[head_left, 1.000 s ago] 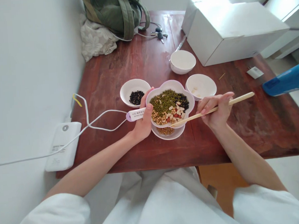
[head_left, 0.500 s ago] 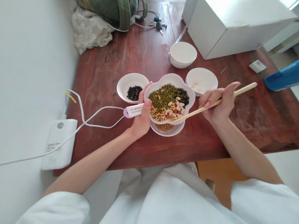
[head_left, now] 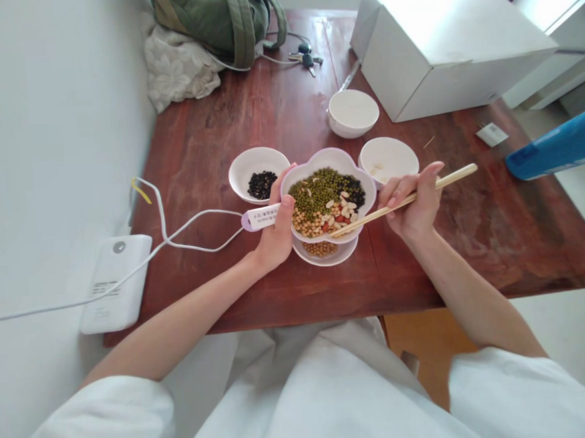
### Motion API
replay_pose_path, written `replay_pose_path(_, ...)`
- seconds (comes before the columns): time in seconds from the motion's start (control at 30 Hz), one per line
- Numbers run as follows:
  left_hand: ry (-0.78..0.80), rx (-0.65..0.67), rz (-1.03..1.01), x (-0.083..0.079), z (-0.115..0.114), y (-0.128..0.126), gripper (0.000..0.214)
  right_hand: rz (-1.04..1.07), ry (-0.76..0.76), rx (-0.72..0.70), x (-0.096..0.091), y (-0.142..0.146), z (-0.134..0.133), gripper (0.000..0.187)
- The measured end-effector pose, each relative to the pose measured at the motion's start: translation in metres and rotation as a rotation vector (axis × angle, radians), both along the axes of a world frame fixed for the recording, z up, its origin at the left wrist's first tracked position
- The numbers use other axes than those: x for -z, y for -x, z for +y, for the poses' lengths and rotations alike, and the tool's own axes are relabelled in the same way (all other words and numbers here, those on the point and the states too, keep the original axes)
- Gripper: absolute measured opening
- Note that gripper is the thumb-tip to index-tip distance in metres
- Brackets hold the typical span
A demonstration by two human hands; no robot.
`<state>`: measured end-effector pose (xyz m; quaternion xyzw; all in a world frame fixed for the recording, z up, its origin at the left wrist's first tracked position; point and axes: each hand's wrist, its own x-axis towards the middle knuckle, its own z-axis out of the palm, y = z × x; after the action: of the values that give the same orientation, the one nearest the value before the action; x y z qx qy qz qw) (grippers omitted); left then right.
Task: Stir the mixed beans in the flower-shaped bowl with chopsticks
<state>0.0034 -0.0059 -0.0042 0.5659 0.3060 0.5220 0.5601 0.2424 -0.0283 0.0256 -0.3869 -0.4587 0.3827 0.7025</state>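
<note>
My left hand point(head_left: 278, 230) grips a flower-shaped tray point(head_left: 371, 197) by its left side, its thumb over the rim beside a labelled tab. Inside the tray lie green beans point(head_left: 315, 194), black beans, soybeans point(head_left: 309, 226) and pale and red peanuts. Closed around wooden chopsticks point(head_left: 406, 201), my right hand point(head_left: 414, 204) holds their tips down among the soybeans and peanuts near the tray's front edge. Under the tray, a white bowl point(head_left: 328, 259) with soybeans is partly hidden. A bowl of black beans point(head_left: 261, 185) stands to the left; a bowl with pale peanuts point(head_left: 391, 153) is at the right.
Another white bowl point(head_left: 353, 113) stands farther back, by a large white box point(head_left: 441, 55). Keys point(head_left: 306, 59) and a green bag point(head_left: 218, 20) are at the back. A white cable runs from the left past a power bank point(head_left: 117, 284). A blue cylinder point(head_left: 558, 144) lies right.
The chopstick tips and my right hand have shifted slightly left over the tray. The whole view has moved a little; my left hand keeps its hold.
</note>
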Motion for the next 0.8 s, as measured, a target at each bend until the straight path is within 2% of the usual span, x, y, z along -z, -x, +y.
replay_pose_path(0.37, 0.009, -0.015, 0.023, -0.0040, 0.0005, -0.0012, 0.062, -0.066, -0.082, -0.053, 0.0036, 0.0015, -0.0050, 0.073)
replay_pose_path(0.8, 0.015, 0.009, -0.023, 0.0035, 0.0010, 0.0011, 0.054, -0.088, -0.141, -0.077, 0.0065, 0.0023, -0.0049, 0.072)
